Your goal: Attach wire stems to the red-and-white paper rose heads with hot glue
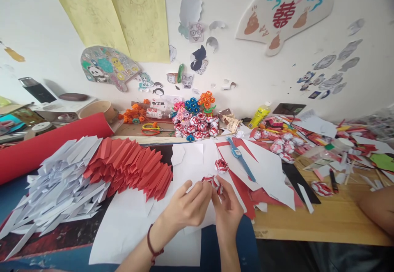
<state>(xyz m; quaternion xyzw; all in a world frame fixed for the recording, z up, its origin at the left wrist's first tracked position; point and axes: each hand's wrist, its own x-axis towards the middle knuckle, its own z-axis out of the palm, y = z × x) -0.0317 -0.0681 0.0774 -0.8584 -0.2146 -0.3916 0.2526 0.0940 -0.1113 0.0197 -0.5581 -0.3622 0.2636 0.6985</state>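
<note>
Over the white paper (178,245) at the middle front, my right hand (227,206) has its fingers wrapped round a red and white paper flower (215,183). My left hand (192,204), with a dark red cord on its wrist, pinches at the flower's left side. The left fingertips partly cover the flower. Just beyond it lies another red and white flower (221,165). Folded red paper pieces (129,163) form a long row to the left, beside a heap of folded white pieces (64,185).
A red roll (55,142) lies at the left. Finished flowers (197,126) cluster near the wall, by yellow-handled scissors (150,129). A blue watch (240,157) rests on paper sheets at right. Another person's arm (378,208) shows at the right edge.
</note>
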